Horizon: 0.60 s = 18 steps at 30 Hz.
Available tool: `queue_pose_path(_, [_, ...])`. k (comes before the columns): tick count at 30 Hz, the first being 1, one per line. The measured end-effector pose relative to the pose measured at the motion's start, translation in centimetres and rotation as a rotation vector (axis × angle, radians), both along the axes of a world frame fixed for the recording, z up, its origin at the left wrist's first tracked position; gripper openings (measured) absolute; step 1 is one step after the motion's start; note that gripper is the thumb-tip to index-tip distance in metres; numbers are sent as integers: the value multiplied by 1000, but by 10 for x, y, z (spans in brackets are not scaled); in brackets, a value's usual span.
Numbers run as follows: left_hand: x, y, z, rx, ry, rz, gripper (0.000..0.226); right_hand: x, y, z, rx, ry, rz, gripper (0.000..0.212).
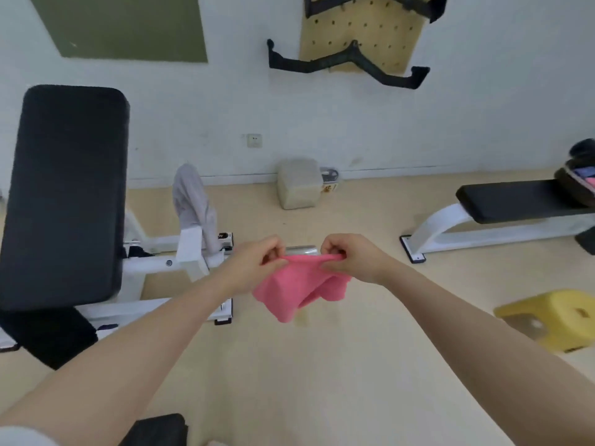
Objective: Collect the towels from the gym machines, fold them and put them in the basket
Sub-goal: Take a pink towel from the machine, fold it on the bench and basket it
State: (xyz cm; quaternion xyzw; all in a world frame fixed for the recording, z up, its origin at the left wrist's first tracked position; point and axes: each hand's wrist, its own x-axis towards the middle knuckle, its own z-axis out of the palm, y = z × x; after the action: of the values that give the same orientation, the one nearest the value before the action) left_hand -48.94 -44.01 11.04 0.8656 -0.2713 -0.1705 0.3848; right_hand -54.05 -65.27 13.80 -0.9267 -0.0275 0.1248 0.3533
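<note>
A pink towel (297,284) hangs in the air at the middle of the view, bunched and drooping below its top edge. My left hand (254,263) pinches the left end of that edge and my right hand (354,257) pinches the right end. Both hands are held out in front of me over the wooden floor. A white towel (193,204) is draped over an upright part of the machine at the left. A dark basket (578,185) with coloured cloth inside stands on the flat bench at the far right edge.
A black padded bench (64,194) on a white frame fills the left side. A flat bench (515,202) stands at the right. A yellow stool (550,320) sits low right. A grey cushion (299,183) rests by the wall.
</note>
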Motion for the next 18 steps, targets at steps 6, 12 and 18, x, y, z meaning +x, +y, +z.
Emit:
queue_pose_path(6, [-50,-162,3,39,-171,-122,12,-88,-153,3,-146,-45,-134,12])
queue_pose_path(12, [-94,-321,-8,231,-372,-361,9,-161,-290,-13,-408,11,-324,8])
queue_pose_path(18, [-89,-446,-30,362,-293,-529,20,-184,-406,-17,-381,77,-442,9])
